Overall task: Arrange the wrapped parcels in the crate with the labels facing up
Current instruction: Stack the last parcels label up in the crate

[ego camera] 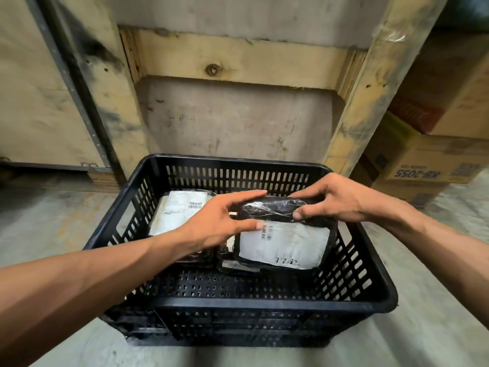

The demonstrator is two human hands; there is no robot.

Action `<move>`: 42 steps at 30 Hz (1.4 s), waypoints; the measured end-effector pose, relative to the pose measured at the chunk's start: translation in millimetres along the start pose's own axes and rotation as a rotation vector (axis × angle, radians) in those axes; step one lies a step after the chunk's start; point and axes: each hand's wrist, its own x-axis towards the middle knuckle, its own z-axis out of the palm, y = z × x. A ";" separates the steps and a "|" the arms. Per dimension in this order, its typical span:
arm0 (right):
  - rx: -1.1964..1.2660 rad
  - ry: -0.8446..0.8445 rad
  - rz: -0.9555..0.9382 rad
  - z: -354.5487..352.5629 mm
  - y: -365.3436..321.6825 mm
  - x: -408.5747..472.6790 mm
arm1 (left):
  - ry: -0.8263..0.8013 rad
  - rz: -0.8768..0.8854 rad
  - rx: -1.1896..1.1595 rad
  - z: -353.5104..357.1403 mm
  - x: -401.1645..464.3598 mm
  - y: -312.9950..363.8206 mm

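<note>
A black slotted plastic crate (254, 305) stands on the concrete floor. Inside, a black-wrapped parcel (284, 242) with its white label facing up sits at the right, tilted over another dark parcel (235, 264) beneath it. My right hand (336, 198) pinches its far edge. My left hand (219, 223) touches its left edge with thumb and fingers spread around the corner. A second parcel (174, 210) with a white label facing up lies at the crate's back left, partly hidden by my left hand.
A wooden pallet frame (238, 59) rises just behind the crate. Stacked cardboard boxes (434, 160) stand at the right. A plywood panel with a metal strip (47, 96) is at the left. Bare concrete floor surrounds the crate.
</note>
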 end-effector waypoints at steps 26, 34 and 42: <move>0.548 0.314 -0.190 55.3 4.4 20.6 | 0.366 0.073 -0.184 -59.8 24.5 28.1; 0.595 0.252 -0.084 65.9 23.9 31.8 | 0.368 -0.032 -0.168 -33.5 30.7 13.0; 0.775 0.336 0.139 90.1 45.9 47.8 | 0.097 -0.225 0.185 -10.9 33.4 -28.3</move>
